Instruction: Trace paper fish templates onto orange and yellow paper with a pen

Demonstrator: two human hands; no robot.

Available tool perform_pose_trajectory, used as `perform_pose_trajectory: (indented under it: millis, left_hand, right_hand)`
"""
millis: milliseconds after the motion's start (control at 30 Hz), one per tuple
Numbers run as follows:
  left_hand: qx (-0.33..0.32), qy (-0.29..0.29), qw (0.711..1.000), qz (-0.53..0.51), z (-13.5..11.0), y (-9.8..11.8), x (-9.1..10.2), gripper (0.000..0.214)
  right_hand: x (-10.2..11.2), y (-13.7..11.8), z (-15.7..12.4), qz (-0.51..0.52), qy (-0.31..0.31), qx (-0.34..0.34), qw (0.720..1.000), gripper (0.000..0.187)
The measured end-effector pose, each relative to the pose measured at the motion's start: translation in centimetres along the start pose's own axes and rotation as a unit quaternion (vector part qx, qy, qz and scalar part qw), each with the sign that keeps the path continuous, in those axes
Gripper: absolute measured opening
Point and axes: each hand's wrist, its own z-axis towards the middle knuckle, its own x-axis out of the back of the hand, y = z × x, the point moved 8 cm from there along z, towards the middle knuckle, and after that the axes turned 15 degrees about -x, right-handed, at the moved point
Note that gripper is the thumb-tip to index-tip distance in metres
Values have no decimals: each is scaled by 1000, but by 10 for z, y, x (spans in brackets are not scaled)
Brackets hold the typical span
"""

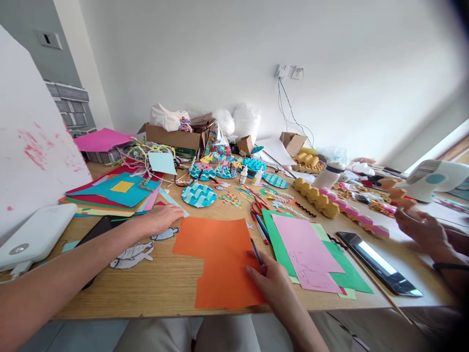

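Observation:
My right hand (270,277) is closed around a dark pen (258,255) over the right side of an orange paper sheet (222,264). A rectangular piece is absent from that sheet's lower left. My left hand (165,219) reaches across to the sheet's upper left, palm down, fingers stretched out low over the table beside a pale blue paper strip (172,199). Under its wrist side lie a blue-grey paper fish cutout (165,234) and a larger white drawn fish cutout (132,255). To the right, a pink sheet (308,249) with pencil lines rests on green paper (351,269).
Coloured papers (106,193) are stacked at left near a white power bank (38,234). Red scissors (259,209), markers (261,227) and glue bottles (243,175) lie ahead. A phone (379,264) sits at right, near another person's hands (421,232) holding an egg-carton piece (397,193).

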Motion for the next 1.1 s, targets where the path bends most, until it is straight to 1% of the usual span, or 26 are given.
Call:
perform_pose_trajectory:
  millis: [100,200,300,367,500,567,667,733,833,967,1100]
  left_hand:
    - [10,-9,1000,12,-1,-7,-8,42]
    - [25,-10,999,23,-2,-15,-13,47]
    - [35,-9,999,30,-3,-19,-12,51]
    - [42,-4,999,32,-4,-20,-8,50]
    - [52,5,998,28,-8,-14,0,46]
    - [38,-1,999,15,-10,-8,0,42]
    - [4,-20,1000,-14,-17,3,-4,29]
    - [-9,-23,999,-27,-22,8,-5,23]
    - [-14,-16,999,-32,-27,12,-4,21]
    - [-15,-14,999,-28,-27,13,-4,17]
    - [-10,-9,1000,-11,-29,4,-3,15]
  right_hand:
    - [3,4,-2,-3,5,0,1000,42]
    - [0,7,-1,-3,-5,0,1000,46]
    - [-4,8,1,15,-16,-1,1000,50]
    - [-6,8,3,23,-17,-1,1000,48]
    - [-4,8,5,3,-4,3,1000,41]
    - [-3,8,5,-9,-1,2,1000,42]
    - [-2,8,5,-18,-4,-7,1000,44]
    - [-3,7,4,-16,-6,-7,1000,43]
    - [-5,2,3,-13,-4,8,1000,40]
    - [-10,-4,2,-39,0,21,999,35]
    - [-15,-12,2,-73,-9,28,997,33]
